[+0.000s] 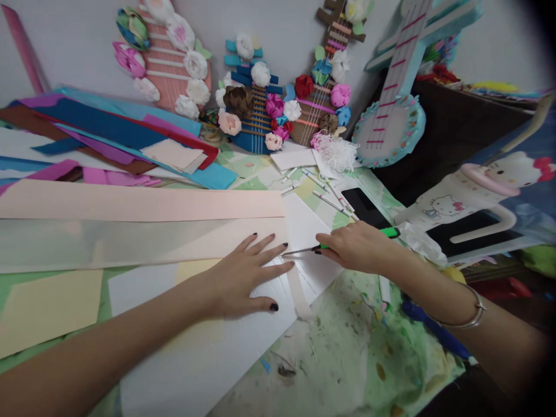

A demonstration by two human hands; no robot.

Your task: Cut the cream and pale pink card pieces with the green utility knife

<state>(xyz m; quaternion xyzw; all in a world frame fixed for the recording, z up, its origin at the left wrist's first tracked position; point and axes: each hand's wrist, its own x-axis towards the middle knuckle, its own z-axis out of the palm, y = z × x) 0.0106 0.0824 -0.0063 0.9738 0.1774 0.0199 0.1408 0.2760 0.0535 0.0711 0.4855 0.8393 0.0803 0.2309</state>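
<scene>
My left hand (245, 277) lies flat with fingers spread on a white foam sheet (195, 353), pressing it to the table. My right hand (357, 246) is closed round a green-handled craft knife (304, 250). The knife's blade tip rests on the white sheet just right of my left fingertips. A narrow cut strip (299, 292) of the sheet lies beside my left thumb. Long pale pink and cream sheets (139, 223) lie under and behind my left hand.
Coloured paper sheets (108, 136) are piled at the back left. Guitar-shaped crafts with paper flowers (256, 110) lean on the wall. Glue sticks (325, 194), a black phone (365, 208) and a Hello Kitty item (460, 202) sit to the right. The green mat (360, 353) is stained.
</scene>
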